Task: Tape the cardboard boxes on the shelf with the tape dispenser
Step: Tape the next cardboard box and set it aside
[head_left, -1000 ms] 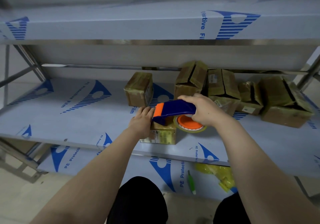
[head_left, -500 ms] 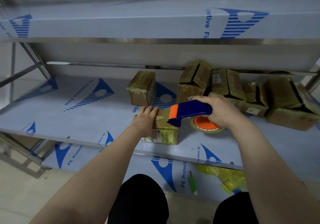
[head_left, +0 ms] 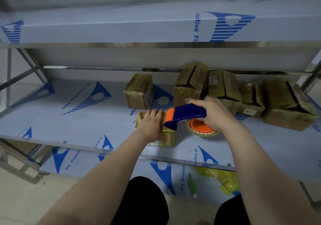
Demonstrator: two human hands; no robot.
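A small tape-covered cardboard box (head_left: 167,137) lies near the front edge of the middle shelf (head_left: 74,120). My left hand (head_left: 150,124) rests flat on its top, fingers straight. My right hand (head_left: 214,114) grips the handle of a blue and orange tape dispenser (head_left: 184,115), whose blue nose touches the box's right side. The dispenser's orange-cored tape roll (head_left: 201,129) hangs just above the shelf, partly hidden by my right hand.
Another taped box (head_left: 139,91) stands behind the small one. Several larger boxes with open flaps (head_left: 224,87) crowd the shelf's back right. An upper shelf (head_left: 139,26) overhangs. On the lower shelf lie a green pen-like tool (head_left: 192,184) and crumpled yellow tape (head_left: 220,177).
My left hand has slid from the box's left edge onto its top. The dispenser's nose has moved slightly right along the box with my right hand.
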